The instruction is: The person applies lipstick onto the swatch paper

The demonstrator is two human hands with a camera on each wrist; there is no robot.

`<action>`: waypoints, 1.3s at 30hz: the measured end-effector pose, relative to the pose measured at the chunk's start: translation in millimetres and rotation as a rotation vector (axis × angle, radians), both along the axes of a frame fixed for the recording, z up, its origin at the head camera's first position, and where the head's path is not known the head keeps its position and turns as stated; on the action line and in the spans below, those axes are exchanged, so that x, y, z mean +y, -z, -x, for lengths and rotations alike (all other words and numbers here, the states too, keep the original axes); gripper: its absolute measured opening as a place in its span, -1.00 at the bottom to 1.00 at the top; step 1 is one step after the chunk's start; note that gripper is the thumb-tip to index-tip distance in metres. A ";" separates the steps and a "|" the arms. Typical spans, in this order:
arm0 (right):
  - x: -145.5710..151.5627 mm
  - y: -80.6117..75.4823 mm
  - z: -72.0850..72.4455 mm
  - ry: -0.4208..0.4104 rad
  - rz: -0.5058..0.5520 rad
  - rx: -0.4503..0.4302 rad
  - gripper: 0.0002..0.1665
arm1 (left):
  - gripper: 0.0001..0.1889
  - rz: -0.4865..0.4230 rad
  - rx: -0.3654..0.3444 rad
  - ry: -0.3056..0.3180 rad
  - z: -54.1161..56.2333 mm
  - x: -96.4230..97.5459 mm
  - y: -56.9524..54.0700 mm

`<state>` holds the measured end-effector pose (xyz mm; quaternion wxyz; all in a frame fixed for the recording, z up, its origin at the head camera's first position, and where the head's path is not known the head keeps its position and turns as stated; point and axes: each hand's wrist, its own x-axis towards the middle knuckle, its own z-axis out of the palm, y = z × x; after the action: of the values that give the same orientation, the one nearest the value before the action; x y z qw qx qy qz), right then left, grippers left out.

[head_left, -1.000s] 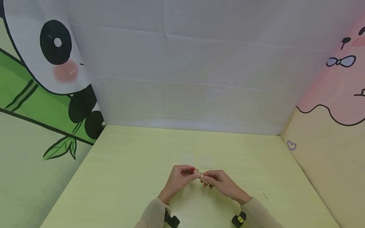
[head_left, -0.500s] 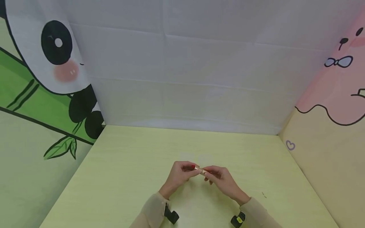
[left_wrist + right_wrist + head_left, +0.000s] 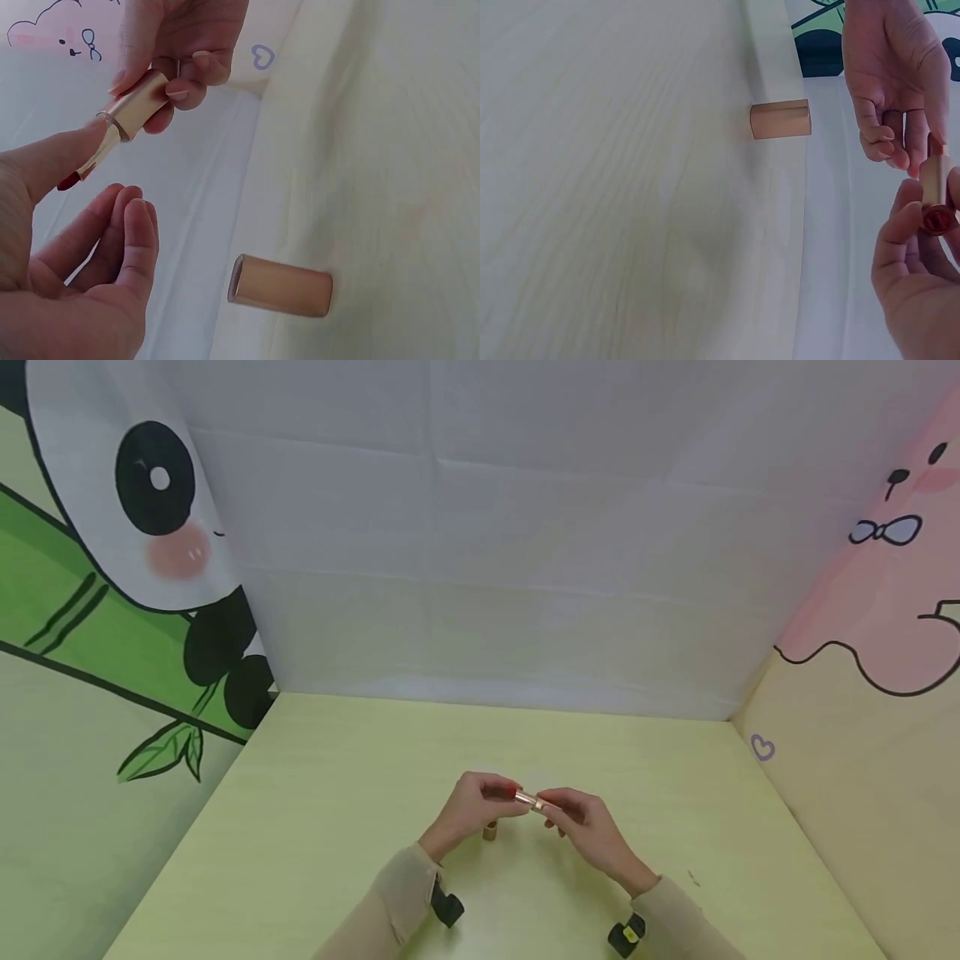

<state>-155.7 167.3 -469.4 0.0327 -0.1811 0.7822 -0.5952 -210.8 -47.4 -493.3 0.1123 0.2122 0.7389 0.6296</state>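
Note:
An uncapped gold lipstick [image 3: 531, 802] with a red bullet is held above the table; its red tip [image 3: 69, 181] points toward my left hand [image 3: 476, 802]. My right hand [image 3: 588, 827] pinches the gold base between thumb and fingers. In the left wrist view, the left thumb [image 3: 67, 154] lies against the inner gold sleeve, while the other left fingers [image 3: 139, 240] curve loosely, apart from the lipstick. Beneath the left hand, the gold cap [image 3: 490, 832] stands upright on the table. The cap [image 3: 780, 120] shows fully in the right wrist view.
A pale yellow table [image 3: 360, 752] is bounded by a white back panel [image 3: 487, 568], a panda-print panel [image 3: 150, 552] at left and a pink-bear panel [image 3: 862, 610] at right. A small dark mark [image 3: 693, 878] is on the table at right.
Both hands have moved slightly up and away with the lipstick, and more of its gold tube shows between them. The cap, hidden behind the left hand before, has come into view.

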 end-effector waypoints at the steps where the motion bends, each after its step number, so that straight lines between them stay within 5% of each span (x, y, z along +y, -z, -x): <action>1: 1.0 0.3 0.4 0.008 -0.004 0.002 -0.72 | -0.71 0.037 0.011 -0.006 1.8 -1.4 -0.6; 9: 15.4 10.9 9.4 0.059 -0.044 0.066 -0.73 | -0.63 0.263 0.101 -0.063 24.9 -10.3 -4.8; 16: 25.9 7.9 14.1 0.130 -0.086 0.080 -0.75 | -0.48 0.473 0.197 -0.010 46.6 8.4 -4.9; 19: 29.7 18.2 22.5 0.134 -0.095 0.071 -0.73 | -0.47 0.524 0.221 0.004 51.5 14.9 -3.5; 26: 39.2 45.5 39.7 0.237 -0.180 0.099 -0.72 | -0.42 0.619 0.250 -0.005 60.1 19.0 6.7; 39: 47.4 59.2 52.6 0.319 -0.257 0.139 -0.71 | -0.30 0.771 0.386 0.044 73.0 22.4 33.5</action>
<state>-208.2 214.7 -528.6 -0.0932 -0.0903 0.8708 -0.4742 -283.8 -25.0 -526.8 0.0563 0.2843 0.9229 0.2535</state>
